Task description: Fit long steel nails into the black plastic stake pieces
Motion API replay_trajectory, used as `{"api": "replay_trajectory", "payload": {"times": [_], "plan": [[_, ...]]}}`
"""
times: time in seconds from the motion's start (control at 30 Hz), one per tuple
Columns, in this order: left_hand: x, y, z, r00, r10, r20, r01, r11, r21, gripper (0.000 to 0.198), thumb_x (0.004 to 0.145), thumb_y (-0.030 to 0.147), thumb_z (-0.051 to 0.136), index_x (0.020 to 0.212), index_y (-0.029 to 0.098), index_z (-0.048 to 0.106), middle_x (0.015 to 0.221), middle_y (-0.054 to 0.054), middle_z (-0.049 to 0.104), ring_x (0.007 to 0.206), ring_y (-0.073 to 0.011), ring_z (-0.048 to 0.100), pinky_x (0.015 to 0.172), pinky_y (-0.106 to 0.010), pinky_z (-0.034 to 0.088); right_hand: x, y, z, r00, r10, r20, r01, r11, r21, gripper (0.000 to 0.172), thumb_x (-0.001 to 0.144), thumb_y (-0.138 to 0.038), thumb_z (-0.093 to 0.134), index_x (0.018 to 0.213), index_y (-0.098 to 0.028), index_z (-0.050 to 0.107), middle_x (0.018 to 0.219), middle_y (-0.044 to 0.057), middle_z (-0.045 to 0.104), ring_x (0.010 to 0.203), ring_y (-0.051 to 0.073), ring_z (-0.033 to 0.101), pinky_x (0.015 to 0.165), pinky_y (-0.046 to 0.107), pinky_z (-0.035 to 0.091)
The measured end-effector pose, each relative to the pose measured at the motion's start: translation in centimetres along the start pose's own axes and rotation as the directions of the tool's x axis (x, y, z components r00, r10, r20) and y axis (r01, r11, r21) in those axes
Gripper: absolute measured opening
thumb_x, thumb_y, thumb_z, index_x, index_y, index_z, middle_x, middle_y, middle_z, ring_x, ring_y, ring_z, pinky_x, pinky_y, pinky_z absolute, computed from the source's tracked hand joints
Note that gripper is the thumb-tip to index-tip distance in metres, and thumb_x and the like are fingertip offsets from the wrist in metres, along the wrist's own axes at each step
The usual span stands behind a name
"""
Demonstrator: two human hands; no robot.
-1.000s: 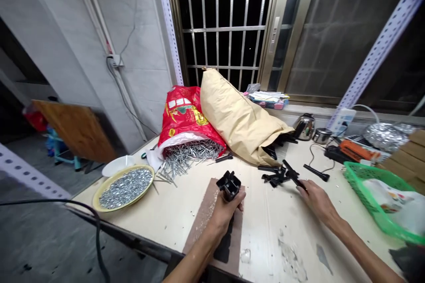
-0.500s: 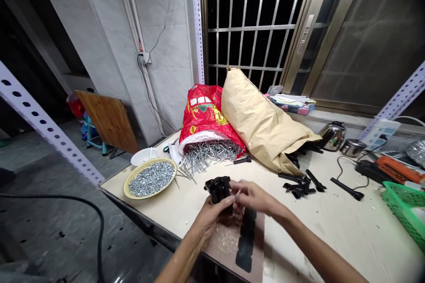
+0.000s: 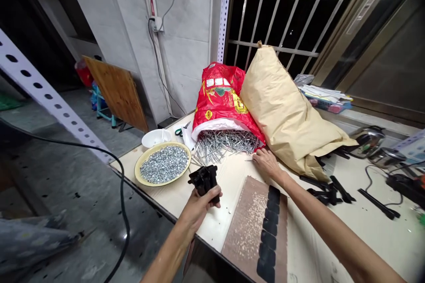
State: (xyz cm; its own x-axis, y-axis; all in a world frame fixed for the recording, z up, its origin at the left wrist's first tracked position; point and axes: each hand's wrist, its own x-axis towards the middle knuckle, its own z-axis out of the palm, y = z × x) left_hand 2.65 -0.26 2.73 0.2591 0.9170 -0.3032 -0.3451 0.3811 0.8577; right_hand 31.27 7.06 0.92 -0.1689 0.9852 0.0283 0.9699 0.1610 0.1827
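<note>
A bundle of black plastic pieces (image 3: 204, 181) is held upright in my left hand (image 3: 201, 205), with the fingers wrapped round it. My right hand (image 3: 267, 163) reaches to the table just in front of the red bag (image 3: 221, 93), its fingers lowered around something thin and mostly hidden. Long metal nails (image 3: 226, 141) spill from that bag's white-edged mouth. Below the hands lies a brown board (image 3: 245, 225) with pale specks and a row of black patches (image 3: 270, 221). Small metal parts (image 3: 164, 164) fill a yellow bowl (image 3: 137, 177) to the left.
A tan sack (image 3: 282, 101) leans beside the red bag, black pieces (image 3: 332, 192) in front of it. Further left are a white bowl (image 3: 156, 138) and green-handled scissors (image 3: 179, 131). A kettle (image 3: 368, 139) and cables stand at the right. A perforated post (image 3: 53, 97) slants past the table's left corner.
My right hand has left the black bundle and moved forward and right to the table by the red bag. My left hand still holds the bundle. The view has shifted, showing more of the brown board.
</note>
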Motion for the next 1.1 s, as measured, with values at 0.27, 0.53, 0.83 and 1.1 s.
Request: {"api": "replay_trajectory", "payload": {"times": [0.27,0.53,0.83,1.1], "plan": [[-0.8,-0.3,-1.2,0.988,0.103,-0.112,-0.098,0.994,0.047,0.03,0.059,0.031,0.077,0.077,0.01,0.064,0.069,-0.003,0.064,0.05,-0.0102,0.056,0.055,-0.025,0.046,-3.6,3.1,0.7,0.996,-0.046,0.077,0.051,0.996,-0.072,0.021,0.091,-0.025,0.041,0.089,-0.018,0.061,0.093,0.009,0.059,0.091,0.02,0.049,0.074,0.029,0.03],[-2.1,-1.7,-3.3,0.953,0.243,-0.181,-0.217,0.964,0.152,0.028,0.063,0.029,0.074,0.081,0.012,0.062,0.072,-0.002,0.063,0.053,-0.0108,0.056,0.054,-0.025,0.047,-9.5,5.7,1.6,0.995,0.013,0.104,-0.004,0.996,-0.09,0.021,0.09,-0.023,0.039,0.087,-0.014,0.058,0.09,0.01,0.059,0.088,0.02,0.051,0.072,0.029,0.032],[-3.4,1.5,-1.8,0.927,0.317,-0.2,-0.306,0.948,0.086,0.028,0.058,0.028,0.077,0.075,0.011,0.062,0.071,-0.003,0.061,0.065,-0.0148,0.058,0.05,-0.024,0.047,-12.7,5.5,1.4,0.998,0.047,-0.047,-0.046,0.999,0.01,0.021,0.089,-0.025,0.039,0.092,-0.017,0.058,0.087,0.009,0.061,0.083,0.021,0.055,0.069,0.029,0.038],[-6.7,3.0,-2.7,0.892,0.388,-0.233,-0.373,0.922,0.107,0.027,0.058,0.026,0.076,0.077,0.011,0.064,0.074,-0.003,0.06,0.065,-0.0146,0.057,0.051,-0.025,0.048,-8.8,-7.7,-6.9,0.912,-0.162,-0.378,0.336,0.824,0.456,0.026,0.091,-0.032,0.038,0.096,-0.022,0.061,0.09,0.006,0.063,0.08,0.018,0.059,0.072,0.028,0.045]]}}
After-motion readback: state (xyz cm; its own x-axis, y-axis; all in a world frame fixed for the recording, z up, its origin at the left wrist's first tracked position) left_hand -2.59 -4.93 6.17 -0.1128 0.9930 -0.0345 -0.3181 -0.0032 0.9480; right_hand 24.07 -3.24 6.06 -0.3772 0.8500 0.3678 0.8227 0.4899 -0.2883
